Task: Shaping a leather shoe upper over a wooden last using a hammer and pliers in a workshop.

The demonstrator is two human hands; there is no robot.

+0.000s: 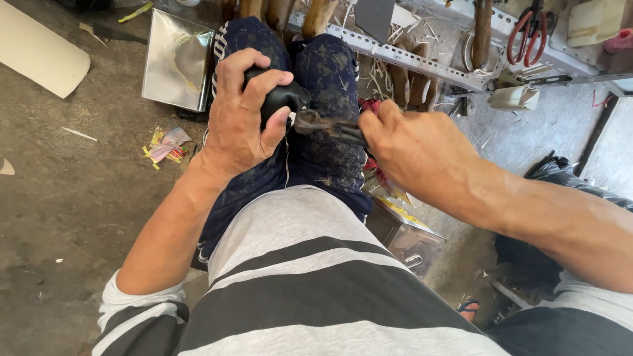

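My left hand [245, 112] is closed around a small black rounded object [282, 97] held above my knees in dark blue patterned trousers [330, 72]. My right hand [409, 145] grips the handles of dark rusty pliers [323, 124], and the pliers' jaws meet the black object at its right side. Both hands sit close together over my lap. What the jaws pinch is hidden by my fingers.
A shiny metal sheet [177, 59] lies on the concrete floor [72, 191] ahead left, with a crumpled wrapper [166, 144] beside it. A slotted metal rack [422, 62] holds wooden handles and red-handled scissors [527, 29] at the top right. A metal box [402, 231] stands by my right leg.
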